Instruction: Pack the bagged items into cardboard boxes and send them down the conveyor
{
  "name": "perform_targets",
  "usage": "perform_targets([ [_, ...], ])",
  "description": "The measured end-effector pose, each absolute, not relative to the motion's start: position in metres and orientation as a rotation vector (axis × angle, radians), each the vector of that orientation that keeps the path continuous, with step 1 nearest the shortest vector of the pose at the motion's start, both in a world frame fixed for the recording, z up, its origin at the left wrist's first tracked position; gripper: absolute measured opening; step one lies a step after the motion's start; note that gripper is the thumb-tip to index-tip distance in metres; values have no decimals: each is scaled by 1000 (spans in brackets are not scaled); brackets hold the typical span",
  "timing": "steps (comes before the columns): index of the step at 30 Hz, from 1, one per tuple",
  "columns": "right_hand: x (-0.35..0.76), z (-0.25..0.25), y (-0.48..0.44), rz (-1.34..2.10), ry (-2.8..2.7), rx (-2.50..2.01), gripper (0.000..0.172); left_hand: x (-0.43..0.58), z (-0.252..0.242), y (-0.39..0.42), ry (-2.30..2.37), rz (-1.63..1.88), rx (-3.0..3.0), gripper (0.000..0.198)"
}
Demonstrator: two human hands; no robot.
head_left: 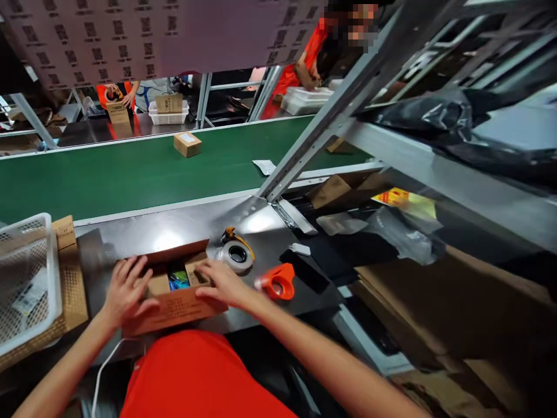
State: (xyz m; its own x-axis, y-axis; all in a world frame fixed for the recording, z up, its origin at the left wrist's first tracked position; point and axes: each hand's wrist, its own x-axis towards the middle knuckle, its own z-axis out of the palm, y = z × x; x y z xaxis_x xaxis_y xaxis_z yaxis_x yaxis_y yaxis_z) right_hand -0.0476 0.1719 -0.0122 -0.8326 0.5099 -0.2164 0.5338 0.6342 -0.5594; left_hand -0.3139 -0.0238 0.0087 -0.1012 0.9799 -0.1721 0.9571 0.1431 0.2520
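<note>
The left arm [72, 357] comes up from the bottom left corner, bare and leaning right. At its end, the left grip [123, 293] shows its back, with fingers spread and pointing up and away, and the thumb sticking out to the right. The right arm [313, 354], bare too, slants up from the bottom right. The right grip [224, 284] has fingers reaching left, a bit bent, with the thumb apart below them. Whether it squeezes is hard to see.

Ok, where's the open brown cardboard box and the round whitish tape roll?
Open brown cardboard box [177, 309]: head view, on its printed front side.
Round whitish tape roll [239, 267]: head view, on the pale ring below its dark middle.
</note>
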Motion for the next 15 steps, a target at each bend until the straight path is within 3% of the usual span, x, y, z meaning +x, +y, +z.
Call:
perform_targets([
  [4, -40, -67, 141, -1013, 2853, 1499, 106, -327, -11, -3, 2409, 124, 1906, 105],
  [7, -34, -91, 133, -1025, 2935, 1545, 118, -318, -21, -27, 2376, 125, 1962, 88],
  [9, -32, -95, 136, -888, 3067, 1418, 113, -309, -31, -54, 2256, 120, 2038, 74],
  [13, -32, -89, 155, -697, 3114, 789, 81, -305, -54, -92, 2117, 81, 2128, 61],
  [15, -32, -87, 162, -691, 3081, 638, 88, -308, -63, -97, 2139, 108, 2147, 59],
])
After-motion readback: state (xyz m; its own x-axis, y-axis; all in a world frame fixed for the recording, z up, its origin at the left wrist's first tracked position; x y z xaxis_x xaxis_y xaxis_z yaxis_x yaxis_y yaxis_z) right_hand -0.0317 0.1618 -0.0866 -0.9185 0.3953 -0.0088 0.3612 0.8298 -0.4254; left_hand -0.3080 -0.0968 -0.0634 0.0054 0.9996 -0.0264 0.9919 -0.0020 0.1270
